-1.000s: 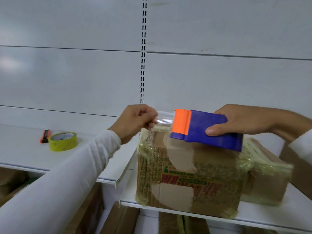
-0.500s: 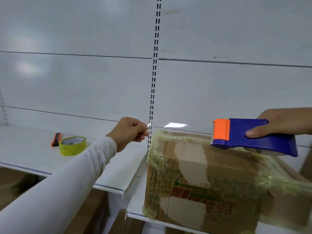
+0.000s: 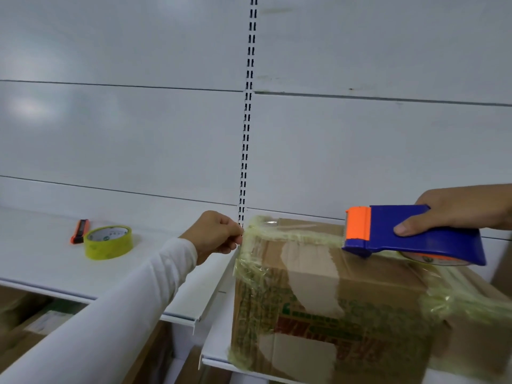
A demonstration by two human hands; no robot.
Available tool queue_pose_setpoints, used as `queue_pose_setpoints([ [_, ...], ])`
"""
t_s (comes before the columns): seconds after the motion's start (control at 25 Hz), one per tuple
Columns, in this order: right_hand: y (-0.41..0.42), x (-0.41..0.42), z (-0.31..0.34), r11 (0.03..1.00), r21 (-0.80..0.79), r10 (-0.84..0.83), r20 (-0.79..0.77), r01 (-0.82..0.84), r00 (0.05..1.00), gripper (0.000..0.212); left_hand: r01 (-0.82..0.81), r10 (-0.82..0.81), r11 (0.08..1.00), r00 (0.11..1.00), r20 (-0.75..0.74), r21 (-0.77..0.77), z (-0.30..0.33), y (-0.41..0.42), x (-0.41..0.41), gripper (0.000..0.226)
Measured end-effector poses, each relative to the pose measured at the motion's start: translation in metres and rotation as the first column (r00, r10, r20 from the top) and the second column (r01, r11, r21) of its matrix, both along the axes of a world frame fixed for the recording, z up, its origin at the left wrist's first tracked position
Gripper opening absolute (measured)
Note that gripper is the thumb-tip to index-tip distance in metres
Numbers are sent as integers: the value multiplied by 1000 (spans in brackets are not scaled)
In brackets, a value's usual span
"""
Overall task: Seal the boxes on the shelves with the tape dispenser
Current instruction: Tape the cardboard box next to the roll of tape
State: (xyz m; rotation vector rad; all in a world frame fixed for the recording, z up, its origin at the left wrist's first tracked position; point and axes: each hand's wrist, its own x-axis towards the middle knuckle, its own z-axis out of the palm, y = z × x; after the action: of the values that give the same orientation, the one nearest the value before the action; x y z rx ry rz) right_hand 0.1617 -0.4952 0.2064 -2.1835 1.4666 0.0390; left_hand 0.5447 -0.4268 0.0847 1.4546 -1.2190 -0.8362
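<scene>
Two hands are working over one box [image 3: 332, 295], which is sitting at the left end of the right shelf [image 3: 219, 358], its front face flush with the shelf's front edge. The left hand [image 3: 214, 235] is pinching what looks like the free end of clear tape just off the box's top left corner; the tape itself is too faint to trace. The right hand [image 3: 454, 214] is gripping the dispenser [image 3: 410, 234], thumb pressing its blue side, orange cutter end pointing left toward the other hand. The dispenser is hovering over the box top's right half, its long axis running left to right along the box's length. So the strip is probably lying along that same line, between pinch and cutter. Judging from this, the coming move is lowering both ends onto the top seam, the right hand being nearer the box's middle. On the left shelf [image 3: 41, 261], a yellow roll [image 3: 108, 242] and an orange knife [image 3: 80, 231] are lying well apart from the box.
</scene>
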Motion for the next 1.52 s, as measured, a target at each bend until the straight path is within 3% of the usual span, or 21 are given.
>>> queue_pose_setpoints([
  [0.12, -1, -3, -4, 999, -44, -26, 25, 27, 999, 83, -53, 54, 999, 995, 79, -3, -2, -2, -1, 20],
  [0.28, 3, -4, -7, 998, -47, -30, 44, 32, 999, 78, -130, 132, 991, 990, 43, -38, -11, 4, -2, 21],
  [0.4, 8, -4, -7, 999, -43, -30, 54, 33, 998, 79, -190, 267, 915, 946, 183, -355, -17, 10, -2, 14],
  [0.48, 12, -4, -8, 999, -44, -29, 55, 32, 998, 80, -55, 237, 875, 914, 328, -481, -17, 13, -2, 32],
  [0.56, 15, -3, -8, 998, -49, -32, 64, 35, 997, 81, 152, 57, 922, 855, 515, -355, -18, 15, -3, 47],
  [0.68, 19, 0, -8, 998, -58, -23, 58, 26, 998, 86, 266, -118, 941, 839, 531, -211, -31, 18, -5, 56],
  [0.76, 20, 0, -8, 998, -57, -18, 57, 21, 998, 90, 310, -159, 932, 813, 560, -187, -34, 21, -4, 62],
  [0.88, 23, 0, -7, 999, -52, -6, 58, 9, 998, 86, 320, -184, 945, 698, 692, -71, -10, 21, 9, 59],
  [0.96, 26, -1, -7, 998, -55, 4, 66, -1, 998, 81, 248, -97, 956, 767, 634, -154, 15, 20, 1, 46],
  [1.04, 29, -1, -8, 998, -62, 6, 76, -1, 997, 74, 252, -108, 956, 782, 614, -153, 30, 17, -27, 59],
  [1.12, 32, 2, -7, 998, -66, 10, 90, -4, 996, 69, 276, -179, 961, 570, 802, 18, 26, 10, -59, 83],
  [1.2, 35, 5, -8, 997, -71, 22, 94, -15, 995, 67, 258, -209, 959, 355, 911, 119, 15, 3, -72, 87],
  [1.36, 45, 24, -7, 998, -54, 44, 116, -38, 992, 62, 235, -266, 952, 306, 914, 199, 18, 1, -48, 92],
  [1.52, 48, 64, -12, 995, -96, 55, 139, -42, 989, 47, 240, -322, 938, 328, 888, 252, 23, 8, -5, 81],
])
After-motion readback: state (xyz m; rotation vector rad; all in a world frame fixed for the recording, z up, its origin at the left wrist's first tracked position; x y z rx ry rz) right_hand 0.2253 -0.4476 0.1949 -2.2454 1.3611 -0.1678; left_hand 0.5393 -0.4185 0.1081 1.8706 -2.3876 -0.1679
